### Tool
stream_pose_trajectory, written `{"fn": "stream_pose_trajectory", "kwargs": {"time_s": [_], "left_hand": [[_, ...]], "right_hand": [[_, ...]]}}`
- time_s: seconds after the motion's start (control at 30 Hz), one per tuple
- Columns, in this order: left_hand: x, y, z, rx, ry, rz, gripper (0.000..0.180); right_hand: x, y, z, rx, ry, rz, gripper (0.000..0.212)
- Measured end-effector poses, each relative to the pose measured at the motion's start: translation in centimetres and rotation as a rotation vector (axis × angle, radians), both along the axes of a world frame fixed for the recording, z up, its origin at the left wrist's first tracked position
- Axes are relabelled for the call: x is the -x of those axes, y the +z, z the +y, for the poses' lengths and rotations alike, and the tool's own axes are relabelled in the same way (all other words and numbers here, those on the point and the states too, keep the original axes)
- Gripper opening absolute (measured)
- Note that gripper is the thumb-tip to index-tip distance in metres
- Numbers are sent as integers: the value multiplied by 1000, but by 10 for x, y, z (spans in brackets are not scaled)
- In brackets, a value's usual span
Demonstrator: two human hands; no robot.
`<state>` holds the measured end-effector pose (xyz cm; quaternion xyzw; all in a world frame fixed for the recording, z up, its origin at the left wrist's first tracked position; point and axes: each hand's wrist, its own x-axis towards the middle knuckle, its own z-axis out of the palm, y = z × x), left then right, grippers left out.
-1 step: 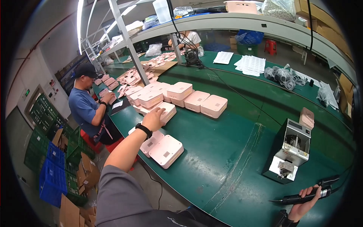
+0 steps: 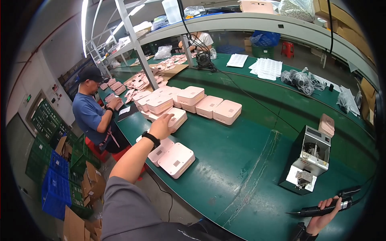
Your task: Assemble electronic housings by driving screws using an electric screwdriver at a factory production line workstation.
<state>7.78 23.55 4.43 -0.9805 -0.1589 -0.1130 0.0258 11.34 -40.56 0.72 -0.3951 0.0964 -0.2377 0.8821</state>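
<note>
Left hand (image 2: 160,127): on pink box (image 2: 179,119), grip clamped or not: can't tell
Pink box: well left of machine (image 2: 307,164)
Right hand (image 2: 323,220): clamped on screwdriver (image 2: 314,211), near machine
Box risk: loose hold could drop it
Screwdriver risk: careless swing could hit machine

The left arm (image 2: 134,160) stretches far forward from the lower edge, its upper part in a grey sleeve (image 2: 124,201), the forearm bare down to a black band (image 2: 151,139) at the wrist. The left hand (image 2: 161,126) shows its back, fingers reaching ahead and bent (how tightly they press cannot be told). Well apart, low on the right, the right hand (image 2: 321,219) curls its fingers in a closed hold, the right forearm mostly out of view.
</note>
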Motion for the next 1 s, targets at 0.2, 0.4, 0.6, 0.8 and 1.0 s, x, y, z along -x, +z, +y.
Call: {"fn": "stream_pose_trajectory", "kwargs": {"time_s": [0.2, 0.4, 0.6, 0.8, 1.0], "left_hand": [[47, 18, 23, 104, 183, -85, 64], [109, 6, 30, 222, 148, -53, 67], [137, -23, 19, 248, -17, -53, 74], [142, -34, 5, 146, 81, 86, 76], [138, -39, -13, 130, 29, 9, 74]], "right_hand": [[-3, -5, -5, 14, 9, 17, 24], [-2, -3, -3, 25, 9, 8, 24], [-1, 1, 1, 44, 1, 15, 23], [-3, -1, -2, 41, 29, 22, 24], [2, 6, 3, 26, -2, 18, 24]]}}
